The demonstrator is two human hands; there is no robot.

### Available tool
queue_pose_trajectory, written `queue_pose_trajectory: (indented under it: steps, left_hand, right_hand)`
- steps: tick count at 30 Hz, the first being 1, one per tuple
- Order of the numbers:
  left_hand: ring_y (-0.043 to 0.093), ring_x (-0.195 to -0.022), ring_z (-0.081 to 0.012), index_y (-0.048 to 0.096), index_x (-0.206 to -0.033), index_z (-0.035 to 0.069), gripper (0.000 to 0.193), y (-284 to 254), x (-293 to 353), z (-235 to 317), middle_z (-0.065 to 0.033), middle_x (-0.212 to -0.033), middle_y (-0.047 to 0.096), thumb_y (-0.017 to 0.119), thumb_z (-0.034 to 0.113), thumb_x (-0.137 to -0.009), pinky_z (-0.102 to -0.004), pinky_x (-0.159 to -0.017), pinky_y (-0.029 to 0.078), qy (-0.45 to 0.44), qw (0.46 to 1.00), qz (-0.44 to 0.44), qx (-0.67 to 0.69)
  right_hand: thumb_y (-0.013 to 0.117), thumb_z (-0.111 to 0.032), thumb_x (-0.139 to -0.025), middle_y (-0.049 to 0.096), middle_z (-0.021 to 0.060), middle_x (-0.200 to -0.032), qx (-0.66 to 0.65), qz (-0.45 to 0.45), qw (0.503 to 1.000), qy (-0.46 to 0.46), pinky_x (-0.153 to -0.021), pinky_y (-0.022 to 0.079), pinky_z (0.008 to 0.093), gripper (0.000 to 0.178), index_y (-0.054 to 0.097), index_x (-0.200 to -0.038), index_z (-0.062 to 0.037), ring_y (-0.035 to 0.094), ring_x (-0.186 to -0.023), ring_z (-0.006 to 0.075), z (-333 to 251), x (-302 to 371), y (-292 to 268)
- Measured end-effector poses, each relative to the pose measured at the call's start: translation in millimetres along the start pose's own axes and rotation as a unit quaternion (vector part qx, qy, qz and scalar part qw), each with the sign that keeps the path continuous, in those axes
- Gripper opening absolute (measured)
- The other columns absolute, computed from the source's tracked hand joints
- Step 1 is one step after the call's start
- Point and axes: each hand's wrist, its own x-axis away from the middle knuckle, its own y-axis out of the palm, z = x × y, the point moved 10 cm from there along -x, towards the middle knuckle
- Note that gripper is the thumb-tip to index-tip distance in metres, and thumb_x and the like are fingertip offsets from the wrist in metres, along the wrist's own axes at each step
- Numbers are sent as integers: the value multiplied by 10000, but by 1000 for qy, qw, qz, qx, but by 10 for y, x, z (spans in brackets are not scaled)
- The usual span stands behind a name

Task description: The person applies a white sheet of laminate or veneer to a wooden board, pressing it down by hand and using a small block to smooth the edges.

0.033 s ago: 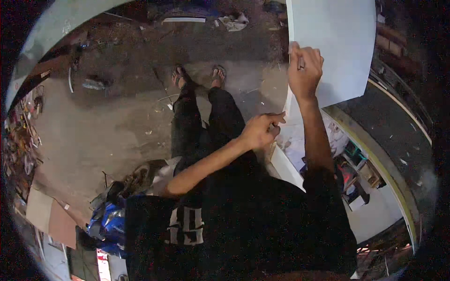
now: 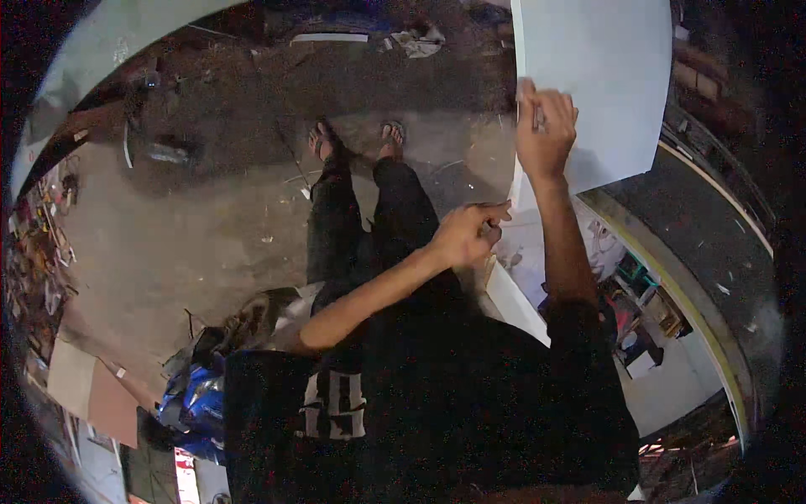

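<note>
A large white panel (image 2: 600, 80) stands at the upper right, its long narrow edge facing left. My right hand (image 2: 547, 130) is at that left edge, fingers curled in and thumb side against the edge; it is slightly blurred, and whatever it grips cannot be made out. Lower down, my left hand (image 2: 466, 238) reaches across to the panel's lower left corner. Its index finger stretches to the edge there, the thumb sits apart below it, and the other fingers are partly bent.
Beneath the panel is a white surface (image 2: 525, 239), with a shelf of mixed items (image 2: 646, 294) to its right. A blue motorbike (image 2: 197, 395) stands at lower left. Scraps and tools (image 2: 42, 252) lie along the far left. My sandalled feet rest on a dusty floor (image 2: 185, 227).
My right hand has shifted very slightly down along the panel's edge. My left hand keeps its place.
</note>
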Motion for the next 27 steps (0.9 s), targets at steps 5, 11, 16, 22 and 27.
queue_pose_trajectory:
  steps: [5,11,16,22,27]
  left_hand:
    - [673,-980,-354,603,-1301,80,488,-202,3,-77,-201,-1170,649,603,133,-816,-412,-861,534,-19,998,-12,-56]
    - [650,-1015,-361,529,-1375,62,579,-265,1,53,-215,-1209,624,606,166,-811,-425,-882,521,42,996,10,-80]
    - [653,-985,-360,502,-1403,64,611,-382,-25,203,-213,-1232,617,605,179,-811,-422,-880,518,67,996,32,-54]
    - [664,-970,-347,496,-1408,66,613,-390,18,93,-204,-1256,614,603,167,-814,-412,-860,526,58,996,25,-67]
    - [681,-934,-327,491,-1409,55,617,-466,15,173,-194,-1212,642,593,173,-811,-400,-829,534,74,994,46,-65]
  right_hand:
    - [705,12,-833,665,101,-848,-23,25,999,-18,-780,448,403,85,653,-842,-54,619,-813,311,96,653,-73]
    - [649,-180,-915,591,89,-762,-47,74,995,-38,-722,390,437,153,643,-814,-65,553,-777,297,41,-384,22]
    - [692,-101,-892,607,56,-764,-20,41,999,-6,-720,402,373,113,636,-806,-55,555,-750,251,67,15,48]
    - [676,-129,-904,617,47,-779,-21,52,998,-11,-738,395,385,108,649,-819,-69,557,-775,251,67,-193,6]
    - [656,-204,-905,625,45,-800,-5,-5,999,39,-758,388,402,116,678,-837,-113,554,-830,262,154,97,76]
